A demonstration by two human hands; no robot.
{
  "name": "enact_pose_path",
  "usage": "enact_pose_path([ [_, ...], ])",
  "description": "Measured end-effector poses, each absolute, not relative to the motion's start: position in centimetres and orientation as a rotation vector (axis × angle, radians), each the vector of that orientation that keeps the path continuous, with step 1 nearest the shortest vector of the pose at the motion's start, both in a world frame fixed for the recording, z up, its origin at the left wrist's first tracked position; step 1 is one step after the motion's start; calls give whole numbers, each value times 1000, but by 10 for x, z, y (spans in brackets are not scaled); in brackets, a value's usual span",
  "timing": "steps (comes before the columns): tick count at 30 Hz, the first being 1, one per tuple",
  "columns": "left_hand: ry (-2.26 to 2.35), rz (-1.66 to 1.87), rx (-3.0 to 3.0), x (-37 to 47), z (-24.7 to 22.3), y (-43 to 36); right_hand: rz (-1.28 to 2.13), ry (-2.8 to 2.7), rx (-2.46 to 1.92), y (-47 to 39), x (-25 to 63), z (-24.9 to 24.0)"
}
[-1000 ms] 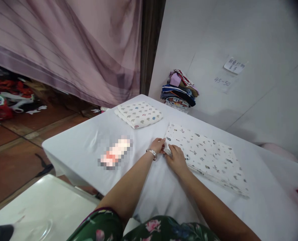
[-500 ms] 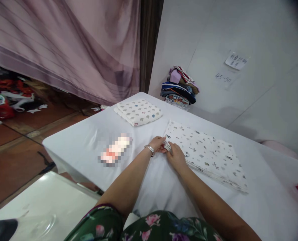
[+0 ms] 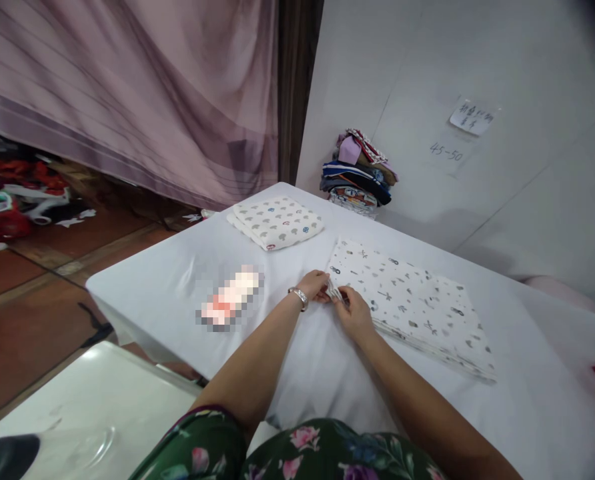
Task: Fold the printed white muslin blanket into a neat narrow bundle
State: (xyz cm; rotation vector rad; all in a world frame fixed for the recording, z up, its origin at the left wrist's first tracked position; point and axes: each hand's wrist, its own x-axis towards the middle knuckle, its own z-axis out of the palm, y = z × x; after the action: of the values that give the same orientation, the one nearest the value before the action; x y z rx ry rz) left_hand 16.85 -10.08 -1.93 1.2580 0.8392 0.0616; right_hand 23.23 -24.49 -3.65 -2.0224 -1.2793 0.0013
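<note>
White grey-printed rectangular folded cloth (image 3: 412, 300), centre-right of frame | long axis slants lower right from grip | left hand (image 3: 315, 285), right hand (image 3: 356, 316) pinching lower-left corner | right nearer bulk

White cloth (image 3: 417, 300), grey prints, folded in layers, flat on tabletop (image 3: 537, 393), near-left corner pinched.

pink curtain (image 3: 177, 100), left | clothes pile (image 3: 357, 177) beside wall (image 3: 542, 193) | handwritten note (image 3: 472, 119) on wall
</note>
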Motion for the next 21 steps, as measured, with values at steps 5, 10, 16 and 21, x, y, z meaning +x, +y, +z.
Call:
enact_pose_path([
  [5, 815, 48, 1274, 167, -17, -102, 31, -1242, -2017, -245, 232, -35],
  [10, 795, 56, 1282, 166, -16, -103, 28, -1237, -2035, -245, 233, -35],
  [16, 772, 54, 1288, 165, -17, -102, 40, -1244, -2027, -244, 236, -34],
  [21, 769, 56, 1300, 162, -13, -103, 29, -1226, -2029, -243, 238, -32],
])
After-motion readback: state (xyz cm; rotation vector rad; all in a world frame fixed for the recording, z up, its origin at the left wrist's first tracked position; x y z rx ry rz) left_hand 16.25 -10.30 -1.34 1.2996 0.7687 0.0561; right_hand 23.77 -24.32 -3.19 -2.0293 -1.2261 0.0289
